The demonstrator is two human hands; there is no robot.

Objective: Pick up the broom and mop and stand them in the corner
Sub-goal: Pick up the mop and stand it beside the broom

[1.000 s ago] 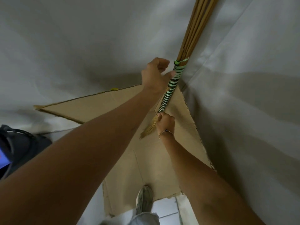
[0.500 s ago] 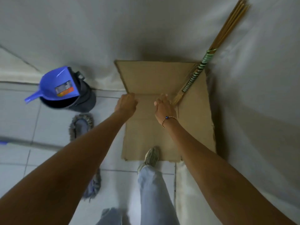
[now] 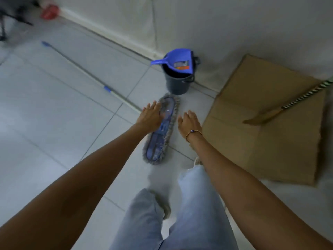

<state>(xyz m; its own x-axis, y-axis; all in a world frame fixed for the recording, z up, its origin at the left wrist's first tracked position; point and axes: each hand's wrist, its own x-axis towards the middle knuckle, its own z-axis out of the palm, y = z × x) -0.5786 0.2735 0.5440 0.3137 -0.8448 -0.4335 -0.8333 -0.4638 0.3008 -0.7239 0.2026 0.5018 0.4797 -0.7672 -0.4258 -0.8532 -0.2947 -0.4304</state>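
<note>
The mop lies flat on the tiled floor. Its blue pad with grey fringe (image 3: 158, 139) sits in front of me, and its long metal handle (image 3: 86, 73) runs away to the upper left. My left hand (image 3: 150, 116) hovers open over the top of the mop pad. Just right of the pad, my right hand (image 3: 189, 122) is open too, with a bracelet on its wrist. The broom (image 3: 281, 110), with a green-and-white striped binding, leans at the right edge, its straw end resting on the cardboard (image 3: 266, 141). Neither hand holds anything.
A dark bucket (image 3: 177, 85) with a blue dustpan (image 3: 175, 61) on top stands by the wall beyond the mop. White sheeting covers the wall. My jeans-clad legs (image 3: 180, 213) and shoes fill the bottom centre. A red object (image 3: 49, 11) sits at far upper left.
Both hands let go of the broom, which now leans in the corner. The view swung left and down to the mop, and both hands came over it with fingers apart.
</note>
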